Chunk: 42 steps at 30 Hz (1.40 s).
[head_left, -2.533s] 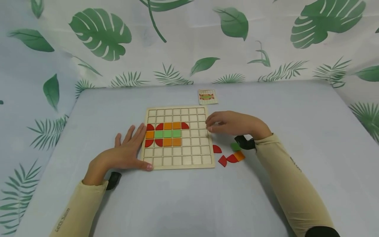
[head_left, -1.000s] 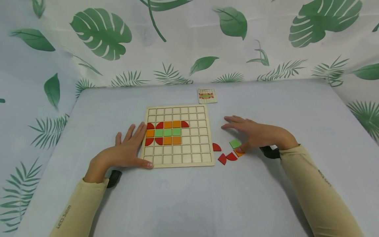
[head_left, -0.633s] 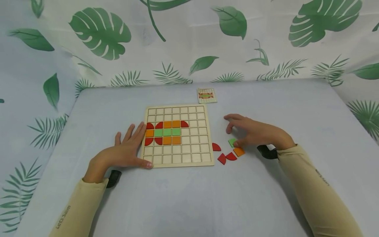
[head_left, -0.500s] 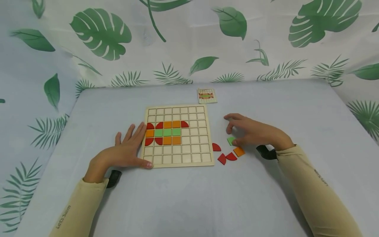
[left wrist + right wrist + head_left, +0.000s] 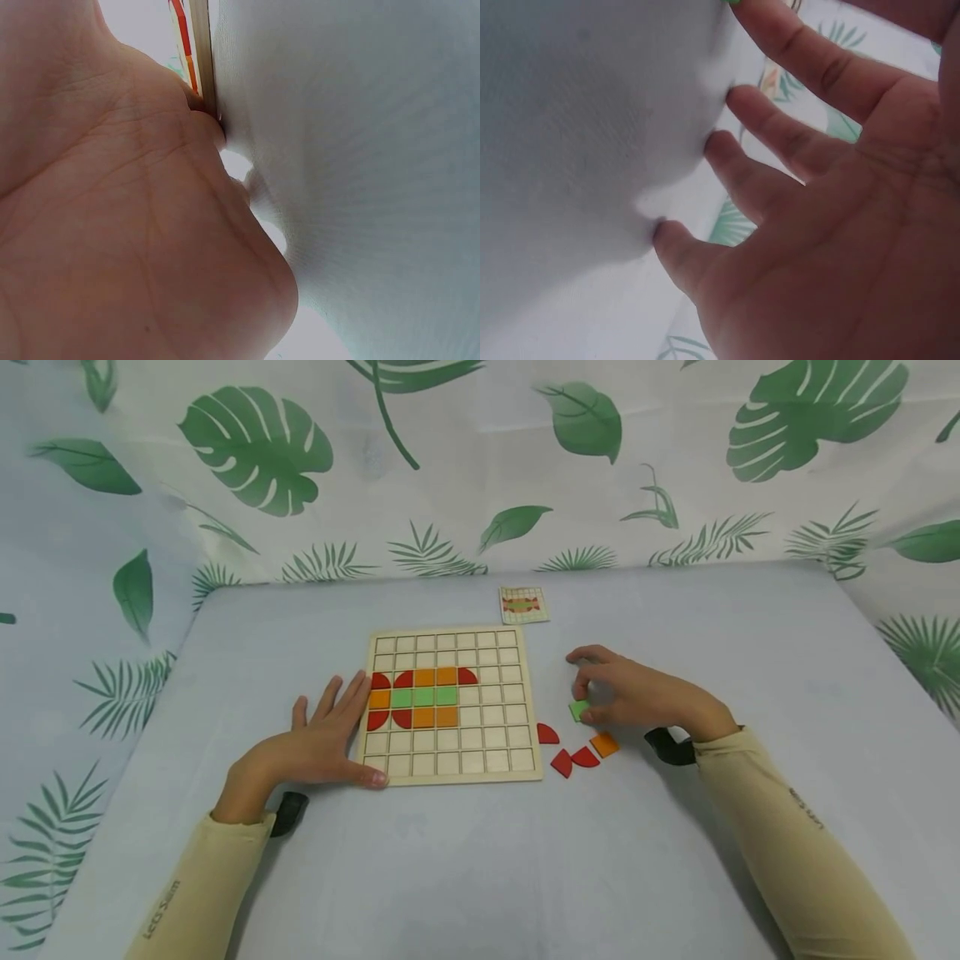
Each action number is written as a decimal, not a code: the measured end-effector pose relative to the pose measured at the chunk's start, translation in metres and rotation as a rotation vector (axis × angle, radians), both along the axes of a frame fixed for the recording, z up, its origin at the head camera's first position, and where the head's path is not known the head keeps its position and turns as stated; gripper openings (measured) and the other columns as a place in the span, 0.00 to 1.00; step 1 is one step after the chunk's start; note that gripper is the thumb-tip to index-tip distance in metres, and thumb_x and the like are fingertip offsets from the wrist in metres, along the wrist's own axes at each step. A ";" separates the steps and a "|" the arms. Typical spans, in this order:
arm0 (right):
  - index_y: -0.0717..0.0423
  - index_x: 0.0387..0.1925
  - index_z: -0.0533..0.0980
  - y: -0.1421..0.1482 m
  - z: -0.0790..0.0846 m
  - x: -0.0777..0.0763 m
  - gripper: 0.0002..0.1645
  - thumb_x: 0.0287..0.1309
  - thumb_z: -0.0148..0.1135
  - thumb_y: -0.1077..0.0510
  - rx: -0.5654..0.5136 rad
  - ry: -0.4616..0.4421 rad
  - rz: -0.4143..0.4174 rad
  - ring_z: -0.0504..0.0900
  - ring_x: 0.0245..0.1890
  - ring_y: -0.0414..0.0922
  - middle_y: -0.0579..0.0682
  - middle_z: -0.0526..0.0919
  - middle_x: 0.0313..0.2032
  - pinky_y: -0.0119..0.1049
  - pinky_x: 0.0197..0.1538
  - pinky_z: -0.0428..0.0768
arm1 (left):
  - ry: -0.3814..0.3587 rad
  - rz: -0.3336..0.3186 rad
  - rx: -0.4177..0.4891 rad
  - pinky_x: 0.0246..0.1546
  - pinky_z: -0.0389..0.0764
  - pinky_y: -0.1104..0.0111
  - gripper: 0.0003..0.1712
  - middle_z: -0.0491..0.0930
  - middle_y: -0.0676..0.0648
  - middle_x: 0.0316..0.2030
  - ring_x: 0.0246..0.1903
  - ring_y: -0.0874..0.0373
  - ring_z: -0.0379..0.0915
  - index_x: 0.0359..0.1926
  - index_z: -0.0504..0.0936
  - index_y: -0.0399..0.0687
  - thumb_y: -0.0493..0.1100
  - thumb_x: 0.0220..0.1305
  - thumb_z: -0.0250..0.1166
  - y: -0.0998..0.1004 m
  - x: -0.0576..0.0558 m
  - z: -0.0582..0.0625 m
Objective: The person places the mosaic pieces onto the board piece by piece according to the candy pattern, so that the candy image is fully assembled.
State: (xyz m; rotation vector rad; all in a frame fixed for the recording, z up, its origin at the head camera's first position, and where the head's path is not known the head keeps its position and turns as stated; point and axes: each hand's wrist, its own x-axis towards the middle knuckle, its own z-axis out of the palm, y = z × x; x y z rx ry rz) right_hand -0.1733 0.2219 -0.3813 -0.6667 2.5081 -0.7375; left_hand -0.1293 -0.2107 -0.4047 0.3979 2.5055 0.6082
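Note:
A wooden grid board [image 5: 450,763] lies flat on the table in the head view, with red quarter-round, orange and green tiles set in its left and middle cells. My left hand [image 5: 311,747] spreads along the board's left edge, its thumb over the near left corner and its fingers beside the far part of that edge. To the right of the board, my right hand [image 5: 641,693] pinches a green square tile [image 5: 578,710] between thumb and index finger, low over the table. Its other fingers reach down to the cloth in the right wrist view.
Near the board's right side lie an orange square tile [image 5: 604,745] and several red quarter-round tiles [image 5: 548,733]. A small pattern card [image 5: 524,605] rests behind the board. Leaf-printed cloth [image 5: 450,460] hangs at the back.
My right hand has left the board's right edge, passed over the orange tile to the green one, and slid the green tile left and slightly away. My left hand stays put.

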 end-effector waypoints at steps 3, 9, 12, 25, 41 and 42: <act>0.51 0.40 0.80 0.000 0.001 0.000 0.09 0.64 0.73 0.66 0.003 -0.011 -0.006 0.66 0.70 0.63 0.62 0.63 0.76 0.59 0.67 0.75 | 0.000 -0.002 0.007 0.71 0.20 0.30 0.84 0.26 0.39 0.86 0.81 0.34 0.14 0.86 0.31 0.42 0.68 0.53 0.81 -0.001 0.000 0.000; 0.52 0.37 0.79 -0.004 0.001 0.002 0.09 0.64 0.74 0.66 -0.005 0.042 0.003 0.69 0.68 0.64 0.64 0.68 0.73 0.57 0.65 0.77 | -0.004 0.004 -0.003 0.71 0.19 0.30 0.84 0.26 0.39 0.86 0.81 0.34 0.14 0.86 0.31 0.42 0.69 0.52 0.81 0.000 0.000 0.000; 0.54 0.36 0.78 -0.007 0.001 0.002 0.10 0.64 0.75 0.66 0.008 0.098 0.005 0.71 0.67 0.64 0.64 0.72 0.69 0.57 0.64 0.79 | -0.004 0.006 -0.009 0.71 0.19 0.31 0.84 0.26 0.39 0.86 0.81 0.34 0.14 0.86 0.31 0.42 0.69 0.52 0.81 0.000 -0.001 0.000; 0.58 0.37 0.78 -0.018 0.000 0.001 0.08 0.67 0.71 0.66 -0.022 0.188 -0.089 0.80 0.47 0.54 0.54 0.85 0.43 0.50 0.52 0.80 | -0.003 0.003 -0.005 0.71 0.19 0.30 0.84 0.26 0.38 0.86 0.81 0.34 0.15 0.86 0.32 0.42 0.69 0.52 0.81 0.000 -0.001 0.000; 0.59 0.52 0.87 -0.025 0.000 0.005 0.11 0.71 0.66 0.65 -0.209 0.243 -0.169 0.80 0.41 0.48 0.50 0.86 0.39 0.44 0.45 0.80 | -0.001 -0.006 0.009 0.70 0.18 0.29 0.85 0.26 0.38 0.85 0.81 0.34 0.13 0.86 0.30 0.41 0.68 0.51 0.81 0.000 0.000 0.002; 0.59 0.51 0.87 -0.026 0.002 0.006 0.10 0.71 0.67 0.65 -0.222 0.236 -0.186 0.80 0.41 0.48 0.50 0.87 0.40 0.44 0.46 0.80 | -0.002 -0.007 0.010 0.70 0.18 0.30 0.84 0.26 0.38 0.86 0.81 0.34 0.13 0.86 0.30 0.41 0.68 0.52 0.81 -0.001 0.000 0.002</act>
